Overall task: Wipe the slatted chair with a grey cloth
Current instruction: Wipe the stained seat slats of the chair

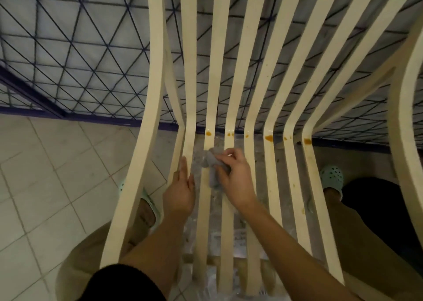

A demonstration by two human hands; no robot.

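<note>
Bare forearms (286, 239) reach up from the bottom edge, over khaki trousers (91, 255), toward the slatted chair (251, 83). Its cream slats are long and narrow and bend at mid-frame where seat meets back. Orange-brown stains (269, 137) sit along that bend, and fainter specks run up several slats.

The grey cloth (211, 162) is crumpled on the seat slats just below the stains, left of centre. The right hand (233, 179) has its fingers curled over the cloth, gripping it against a slat. The left hand (180, 191) lies just beside it to the left, fingers straight and flat along a slat, holding nothing.

Pale tiled floor (45, 186) fills the lower left. A dark blue wire grid (68, 60) spans the upper frame behind the chair. Pale green clogs (332, 177) show between the slats.
</note>
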